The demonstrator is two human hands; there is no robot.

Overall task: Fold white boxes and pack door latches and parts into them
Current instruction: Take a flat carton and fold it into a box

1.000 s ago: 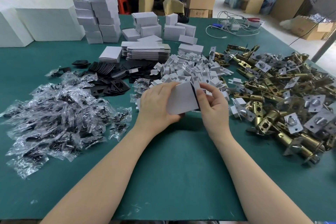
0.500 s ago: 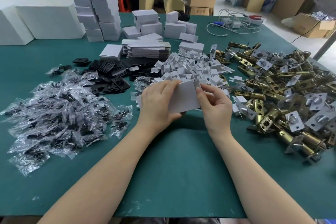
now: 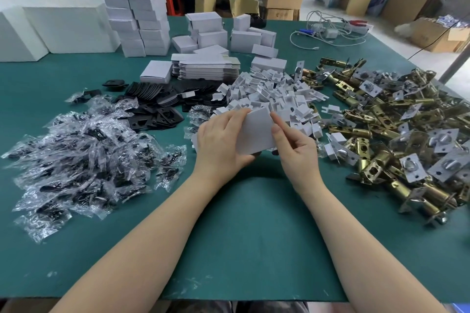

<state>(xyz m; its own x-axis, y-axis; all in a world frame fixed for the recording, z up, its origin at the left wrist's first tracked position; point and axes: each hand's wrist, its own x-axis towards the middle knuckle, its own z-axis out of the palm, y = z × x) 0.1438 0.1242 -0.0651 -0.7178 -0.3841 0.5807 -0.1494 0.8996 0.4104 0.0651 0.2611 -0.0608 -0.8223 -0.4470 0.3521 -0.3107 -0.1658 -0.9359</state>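
- White box point(image 3: 256, 132) held off the green tabletop point(image 3: 241, 236), centre, between both hands; still empty as far as visible.
- Left hand point(image 3: 221, 142) fingers wrapped on its 9 o'clock side, thumb under.
- Right hand point(image 3: 295, 145) pinches the 3 o'clock end; dark open gap seen a second ago now gone, so end flap looks tucked.
- Judgement: folding nearly done, packing next.
- Brass door latches point(image 3: 396, 134) heaped at 3 o'clock, bagged parts point(image 3: 84, 160) at 9, white inserts point(image 3: 274, 94) at 12, flat blanks point(image 3: 206, 68) behind.
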